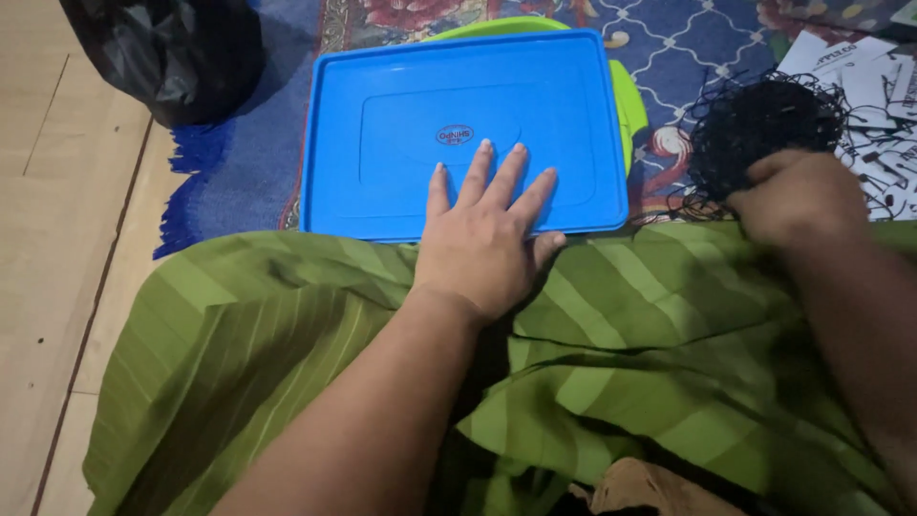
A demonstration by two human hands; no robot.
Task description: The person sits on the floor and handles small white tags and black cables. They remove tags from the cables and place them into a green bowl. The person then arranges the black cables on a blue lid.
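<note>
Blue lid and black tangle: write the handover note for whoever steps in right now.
Left hand: flat, fingers spread, palm down on the near edge of the blue lid.
Right hand: closed around a black tangle of threads, held over the rug.
The lid lies on a lime-green container, on the rug in front of the green striped cloth.
Black bag at far left, printed papers at far right.
Done: lid lies on the container. Whether it is pressed shut cannot be told.

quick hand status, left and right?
Left hand: open, fingers spread, flat on the blue lid.
Right hand: closed on the black tangled bundle.
</note>
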